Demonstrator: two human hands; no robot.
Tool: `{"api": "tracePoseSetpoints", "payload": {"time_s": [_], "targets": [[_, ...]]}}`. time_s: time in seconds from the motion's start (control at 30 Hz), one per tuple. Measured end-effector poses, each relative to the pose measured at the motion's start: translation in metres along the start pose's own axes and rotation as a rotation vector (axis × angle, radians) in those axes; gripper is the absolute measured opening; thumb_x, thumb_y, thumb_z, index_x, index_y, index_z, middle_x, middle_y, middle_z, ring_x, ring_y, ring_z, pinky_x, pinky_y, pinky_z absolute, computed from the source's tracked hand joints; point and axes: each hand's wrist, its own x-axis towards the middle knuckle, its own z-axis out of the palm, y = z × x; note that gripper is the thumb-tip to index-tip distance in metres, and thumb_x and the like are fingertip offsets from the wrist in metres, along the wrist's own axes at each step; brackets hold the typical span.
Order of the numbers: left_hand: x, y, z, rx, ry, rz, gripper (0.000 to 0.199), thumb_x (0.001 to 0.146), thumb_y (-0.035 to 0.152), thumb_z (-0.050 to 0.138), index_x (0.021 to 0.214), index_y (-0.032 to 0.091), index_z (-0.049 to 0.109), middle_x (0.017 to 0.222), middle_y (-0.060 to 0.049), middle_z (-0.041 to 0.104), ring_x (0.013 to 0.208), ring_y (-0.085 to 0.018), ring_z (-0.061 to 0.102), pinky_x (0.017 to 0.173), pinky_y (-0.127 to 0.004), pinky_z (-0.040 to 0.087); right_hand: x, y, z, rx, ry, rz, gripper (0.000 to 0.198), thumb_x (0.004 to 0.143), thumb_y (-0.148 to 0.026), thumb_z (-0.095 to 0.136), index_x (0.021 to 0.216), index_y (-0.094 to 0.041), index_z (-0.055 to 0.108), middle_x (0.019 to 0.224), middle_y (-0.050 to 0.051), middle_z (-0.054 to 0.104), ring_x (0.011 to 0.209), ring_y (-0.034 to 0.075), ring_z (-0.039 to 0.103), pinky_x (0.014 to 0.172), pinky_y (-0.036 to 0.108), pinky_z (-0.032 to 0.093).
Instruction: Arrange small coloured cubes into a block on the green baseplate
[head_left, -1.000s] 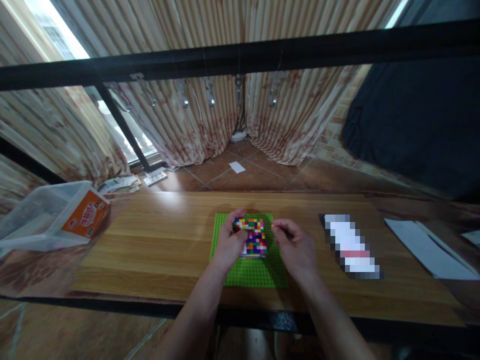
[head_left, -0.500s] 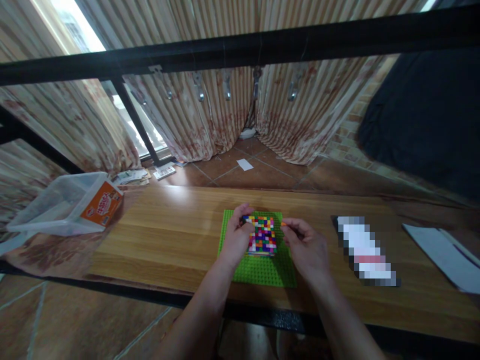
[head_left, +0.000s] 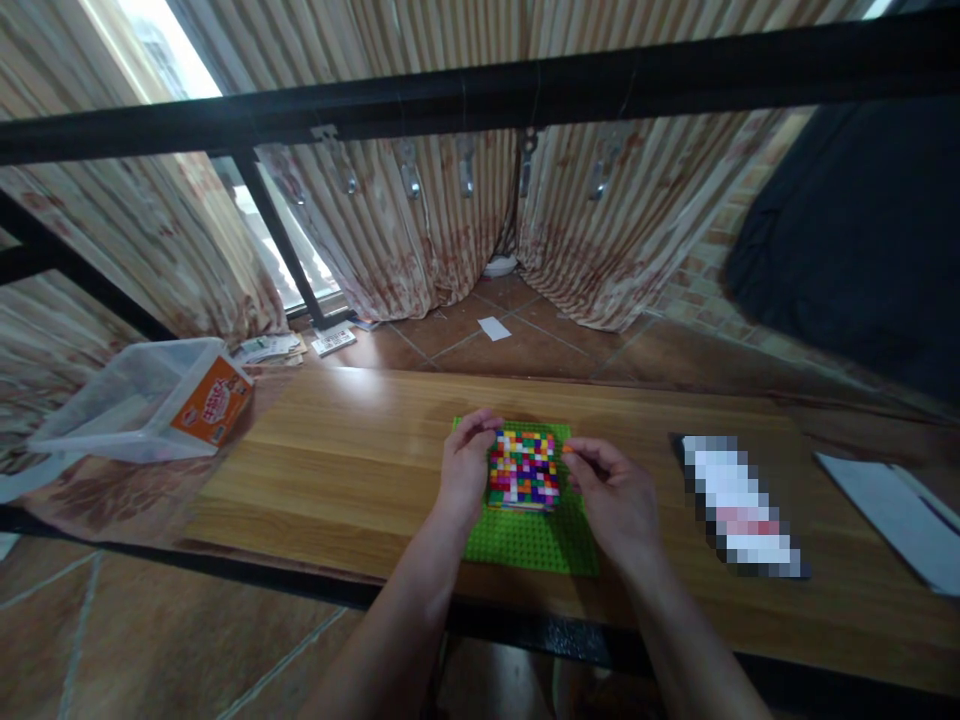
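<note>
A square block of small multicoloured toy bricks (head_left: 525,470) sits on a green studded baseplate (head_left: 532,545). My left hand (head_left: 466,465) is curled round the block's far left corner, its thumb by the left edge and its fingers along the far side. Just right of the block, my right hand (head_left: 615,495) pinches a small orange toy brick (head_left: 568,449) between thumb and forefinger. That brick is apart from the block and partly hidden by the fingertips.
The baseplate lies on a wooden table (head_left: 330,470). A clear plastic bin (head_left: 127,400) with an orange label stands at the left. To the right are a blurred-out dark-edged object (head_left: 739,505) and white papers (head_left: 885,500). A black rail (head_left: 480,95) crosses beyond the table.
My left thumb has slid back off the block's top towards its left edge, showing more bricks. My right hand keeps the orange brick at nearly the same place. The view has shifted slightly.
</note>
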Motion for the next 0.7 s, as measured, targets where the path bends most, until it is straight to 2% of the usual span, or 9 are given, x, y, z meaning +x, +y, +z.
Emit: {"api": "tracePoseSetpoints", "payload": {"time_s": [0.27,0.5,0.7], "targets": [[0.0000,0.0022,0.0009,0.001,-0.024,0.005,0.029,0.061,0.015,0.064,0.089,0.017,0.070,0.094,-0.006,0.073,0.090,-0.018,0.064,0.089,-0.033,0.047,-0.0022,-0.0044,0.0047,-0.011,-0.017,-0.013,0.028,0.077,-0.045,0.065,0.087,-0.020,0.072,0.083,0.007,0.074,0.071,0.023,0.066,0.068,0.037,0.053],[-0.0007,0.0034,0.0002,0.080,-0.088,0.037,0.028,0.063,0.011,0.062,0.088,0.017,0.073,0.091,-0.006,0.074,0.086,-0.017,0.064,0.087,-0.032,0.048,-0.0031,-0.0056,0.0041,-0.038,-0.019,0.001,0.029,0.077,-0.046,0.065,0.088,-0.020,0.072,0.084,0.007,0.074,0.071,0.023,0.066,0.070,0.038,0.052],[0.0000,0.0051,-0.0003,0.133,-0.123,0.031,0.026,0.065,0.012,0.060,0.086,0.018,0.074,0.085,-0.004,0.074,0.081,-0.017,0.064,0.084,-0.031,0.049,-0.0037,-0.0080,0.0034,-0.027,-0.026,-0.015,0.027,0.077,-0.045,0.065,0.084,-0.020,0.072,0.080,0.006,0.074,0.068,0.023,0.065,0.066,0.036,0.053]]}}
